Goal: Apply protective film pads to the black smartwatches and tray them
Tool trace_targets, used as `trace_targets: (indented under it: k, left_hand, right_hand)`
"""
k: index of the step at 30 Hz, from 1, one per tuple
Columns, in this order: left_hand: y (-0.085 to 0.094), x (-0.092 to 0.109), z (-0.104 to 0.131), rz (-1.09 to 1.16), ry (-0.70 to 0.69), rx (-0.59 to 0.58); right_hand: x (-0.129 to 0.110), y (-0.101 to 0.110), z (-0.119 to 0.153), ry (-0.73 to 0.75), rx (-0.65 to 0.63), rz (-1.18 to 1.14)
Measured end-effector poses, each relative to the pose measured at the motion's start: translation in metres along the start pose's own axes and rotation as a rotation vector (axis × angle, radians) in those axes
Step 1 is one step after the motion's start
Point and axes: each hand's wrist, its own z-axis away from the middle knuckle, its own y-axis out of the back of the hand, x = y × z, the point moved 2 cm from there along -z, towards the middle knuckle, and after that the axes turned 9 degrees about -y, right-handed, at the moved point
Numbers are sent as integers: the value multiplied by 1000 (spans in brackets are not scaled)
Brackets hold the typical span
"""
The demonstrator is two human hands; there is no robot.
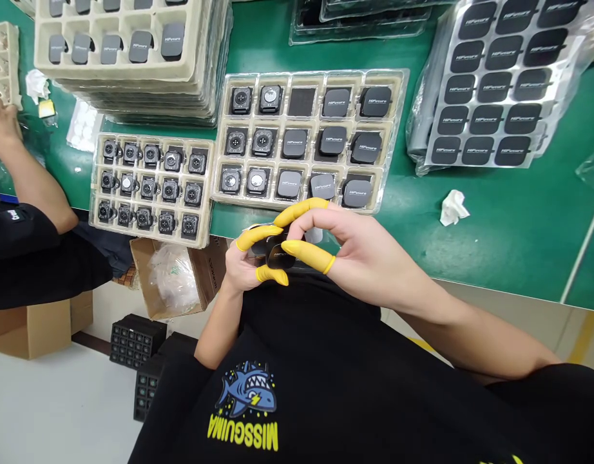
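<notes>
My left hand (241, 264), with yellow finger cots, is closed around a black smartwatch (261, 247) just off the table's front edge. Over the watch lies a black square film (279, 258) with faint lettering. My right hand (357, 254), also in yellow finger cots, pinches at the film's edge; its fingers partly hide both pieces. Just beyond my hands sits a tray (306, 203) in which several watches show their backs and others are covered by dark HiFuture squares. One pocket (303, 102) in its back row shows only its dark bottom.
Left of that tray stands a smaller tray (151, 231) of watches, with stacked trays (133, 84) behind. At right lie sheets of HiFuture films (488, 119) and crumpled tissue (454, 207). A co-worker's arm (33, 164) reaches in from the left. A cardboard box (207, 270) stands below.
</notes>
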Motion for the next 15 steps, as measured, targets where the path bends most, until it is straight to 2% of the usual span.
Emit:
trace_targets:
  k: [8, 15]
  left_hand:
    - [1, -2, 4, -21, 47, -1]
    - [-1, 3, -1, 27, 19, -10]
  right_hand:
    - [0, 0, 0, 9, 6, 14]
    - [1, 0, 0, 6, 0, 9]
